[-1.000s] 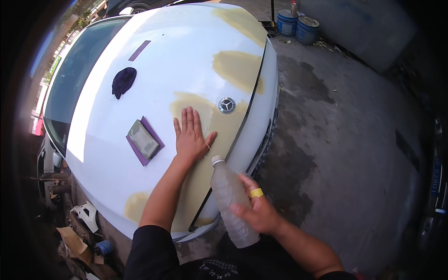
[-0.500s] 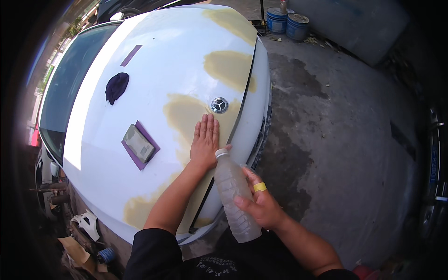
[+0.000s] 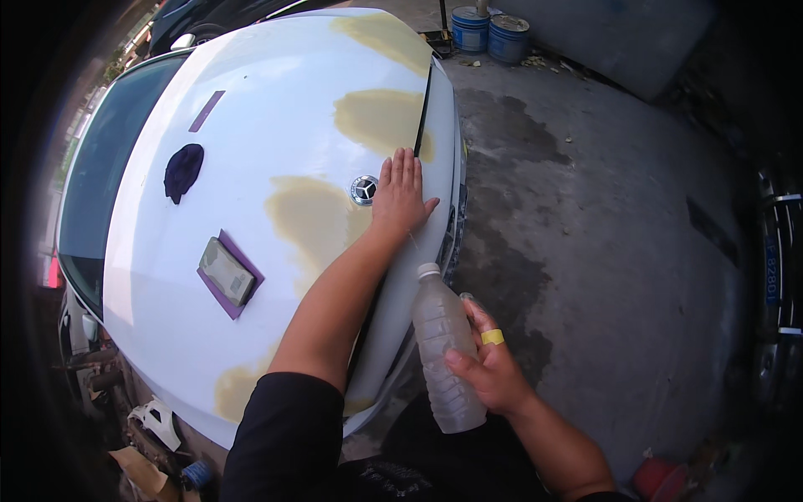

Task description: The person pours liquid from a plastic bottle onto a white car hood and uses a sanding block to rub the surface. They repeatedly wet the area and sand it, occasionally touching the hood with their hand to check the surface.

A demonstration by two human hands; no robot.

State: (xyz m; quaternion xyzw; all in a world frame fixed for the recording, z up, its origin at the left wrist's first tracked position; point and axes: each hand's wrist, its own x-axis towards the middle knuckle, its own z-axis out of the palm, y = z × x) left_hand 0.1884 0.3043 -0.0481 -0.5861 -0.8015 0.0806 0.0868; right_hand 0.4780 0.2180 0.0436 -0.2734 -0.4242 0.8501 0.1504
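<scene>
A white car hood (image 3: 259,138) with several tan sanded patches, one a filler-like patch (image 3: 305,217), spreads below me. My left hand (image 3: 401,197) lies flat on its front edge beside the round emblem (image 3: 363,190), fingers straight and pointing away, thumb apart. In my right hand (image 3: 495,368), a yellow band around one finger, is a cloudy plastic bottle (image 3: 445,351), tilted slightly with its white cap toward the hood. A thin streak of liquid shows between the cap and my left wrist. The right fingers behind the bottle are partly hidden.
On the hood lie a grey sanding block (image 3: 226,272) over a purple sheet (image 3: 251,258), a dark cloth (image 3: 183,171) and a purple strip (image 3: 206,111). Two blue buckets (image 3: 489,38) stand at the far side. Wet stains (image 3: 510,125) mark the concrete floor.
My left hand has slid forward and right, from below the emblem to its right side along the hood edge. The bottle and right hand have shifted slightly right; the whole view has moved a little.
</scene>
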